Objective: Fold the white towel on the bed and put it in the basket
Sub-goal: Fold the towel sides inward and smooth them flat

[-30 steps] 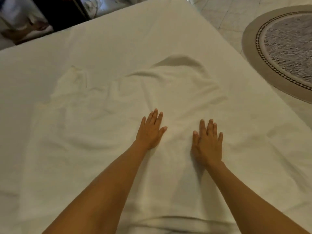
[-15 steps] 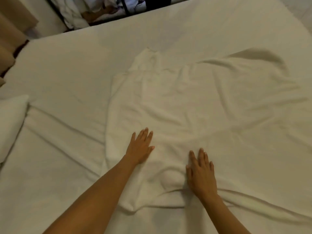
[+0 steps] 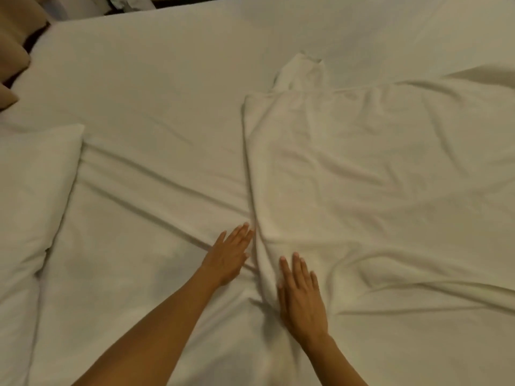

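Note:
The white towel (image 3: pixel 370 185) lies spread and wrinkled on the right half of the bed (image 3: pixel 156 112), its far left corner bunched into a peak. My left hand (image 3: pixel 230 253) lies flat with straight fingers on the sheet, its fingertips at the towel's left edge. Flat on the towel's near left corner rests my right hand (image 3: pixel 302 295), fingers straight and pointing away from me. Neither hand holds anything. No basket is in view.
A white pillow (image 3: pixel 30 196) lies at the left edge of the bed. Beige cushions or a headboard (image 3: pixel 14 43) show at the top left corner. Dark floor and some white cloth (image 3: pixel 131 2) lie beyond the far edge of the bed.
The view has swung left, bringing the pillow in and moving the towel to the right. Both hands slid left across the towel, from its middle to its left edge.

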{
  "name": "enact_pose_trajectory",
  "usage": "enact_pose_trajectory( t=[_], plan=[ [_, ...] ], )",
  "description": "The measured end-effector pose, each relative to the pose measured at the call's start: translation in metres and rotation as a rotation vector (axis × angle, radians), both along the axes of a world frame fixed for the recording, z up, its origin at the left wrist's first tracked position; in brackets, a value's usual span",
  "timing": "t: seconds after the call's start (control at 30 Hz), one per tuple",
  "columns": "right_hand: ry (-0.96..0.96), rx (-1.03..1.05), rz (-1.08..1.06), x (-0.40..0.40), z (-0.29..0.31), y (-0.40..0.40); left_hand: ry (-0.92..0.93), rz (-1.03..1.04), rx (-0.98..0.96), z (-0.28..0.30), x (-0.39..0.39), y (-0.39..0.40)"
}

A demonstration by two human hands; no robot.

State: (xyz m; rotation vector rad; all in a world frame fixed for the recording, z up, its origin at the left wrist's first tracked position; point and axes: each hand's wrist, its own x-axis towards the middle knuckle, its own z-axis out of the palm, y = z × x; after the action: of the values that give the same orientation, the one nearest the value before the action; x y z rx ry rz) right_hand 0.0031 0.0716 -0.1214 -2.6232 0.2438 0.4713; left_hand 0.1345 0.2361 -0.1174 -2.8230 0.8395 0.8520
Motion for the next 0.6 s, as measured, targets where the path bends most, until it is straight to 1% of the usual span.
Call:
enact_pose_trajectory(
  t=[0.07, 0.17, 0.27, 0.37, 0.5, 0.6],
  plan=[
    [-0.003, -0.029, 0.041, -0.005, -0.005, 0.023, 0.027, -0.042, -0.050, -0.006, -0.006, 0.012],
    [-0.014, -0.106, 0.099, -0.010, -0.013, 0.032, 0.016, -0.065, -0.113, -0.013, -0.008, 0.017],
    [-0.088, -0.084, 0.102, -0.010, -0.018, 0.026, 0.010, -0.071, -0.164, -0.017, -0.007, 0.015],
    [-0.171, -0.030, 0.003, -0.003, -0.013, 0.017, -0.024, -0.088, -0.197, -0.019, -0.004, 0.010],
    [-0.256, -0.070, -0.156, 0.007, 0.004, -0.007, -0.099, -0.100, -0.300, -0.017, 0.007, -0.003],
    [-0.299, -0.025, -0.364, 0.019, 0.027, -0.030, -0.064, -0.064, -0.369, -0.011, 0.018, -0.022]
  ],
)
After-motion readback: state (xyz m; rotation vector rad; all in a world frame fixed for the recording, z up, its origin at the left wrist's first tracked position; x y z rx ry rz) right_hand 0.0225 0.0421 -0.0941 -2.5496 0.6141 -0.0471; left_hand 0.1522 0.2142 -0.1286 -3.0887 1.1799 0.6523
